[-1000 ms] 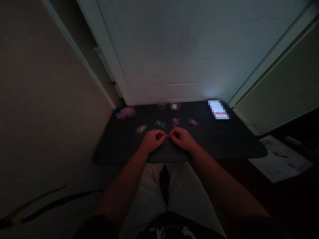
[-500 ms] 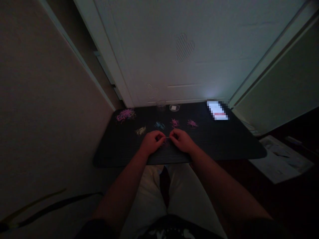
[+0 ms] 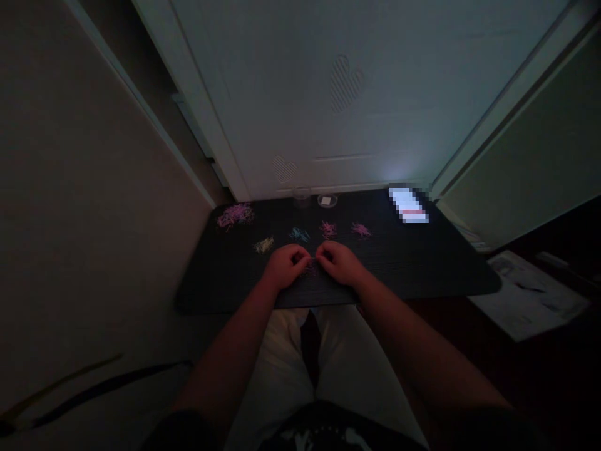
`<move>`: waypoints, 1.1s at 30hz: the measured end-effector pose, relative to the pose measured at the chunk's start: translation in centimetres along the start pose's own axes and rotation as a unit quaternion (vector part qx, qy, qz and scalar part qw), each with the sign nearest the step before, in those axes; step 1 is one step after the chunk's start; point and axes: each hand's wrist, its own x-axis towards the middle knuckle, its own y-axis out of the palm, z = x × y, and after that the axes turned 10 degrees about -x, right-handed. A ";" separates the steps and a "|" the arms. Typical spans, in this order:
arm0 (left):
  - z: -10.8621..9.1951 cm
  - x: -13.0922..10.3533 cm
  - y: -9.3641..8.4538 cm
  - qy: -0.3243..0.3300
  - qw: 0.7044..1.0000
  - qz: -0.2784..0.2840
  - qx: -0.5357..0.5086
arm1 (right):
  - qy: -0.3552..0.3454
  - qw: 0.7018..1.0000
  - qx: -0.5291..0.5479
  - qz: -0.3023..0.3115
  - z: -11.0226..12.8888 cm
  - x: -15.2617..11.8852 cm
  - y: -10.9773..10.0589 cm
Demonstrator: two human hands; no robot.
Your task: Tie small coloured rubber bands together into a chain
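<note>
My left hand (image 3: 287, 265) and my right hand (image 3: 340, 262) meet over the front middle of a dark table (image 3: 399, 269). Thumb and fingertips are pinched in both, a small gap apart, with a thin pale band, perhaps a small rubber band, faintly visible between them. Beneath the fingertips lies a small purplish pile (image 3: 308, 269) of thin pieces, partly hidden. Just beyond the hands are a yellowish pile (image 3: 263, 245), a blue pile (image 3: 299, 234), a pink pile (image 3: 328, 230) and another pink pile (image 3: 361, 230).
A larger mixed pile (image 3: 235, 215) sits at the table's back left. Along the back are a clear round container (image 3: 301, 196), a clear lid (image 3: 327, 201) with a white label, and a lit phone (image 3: 408, 205). A white door (image 3: 291, 94) rises behind; a pale sheet (image 3: 530, 294) lies lower right.
My hands stay pinched over the purplish pile, the fingertips barely shifting. The pale band between them shows less clearly. The whole view has shifted slightly.
</note>
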 end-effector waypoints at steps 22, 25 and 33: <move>0.3 0.0 -0.1 -0.002 1.000 -0.019 -0.008 | 0.040 0.998 0.042 -0.008 -0.1 0.1 -0.1; 0.3 0.0 -0.1 0.007 0.999 -0.030 -0.008 | 0.040 0.998 0.041 -0.016 -0.2 0.2 -0.1; 0.8 -0.1 -0.7 -0.010 0.992 -0.124 -0.021 | 0.050 0.998 0.036 -0.021 -0.5 0.2 0.0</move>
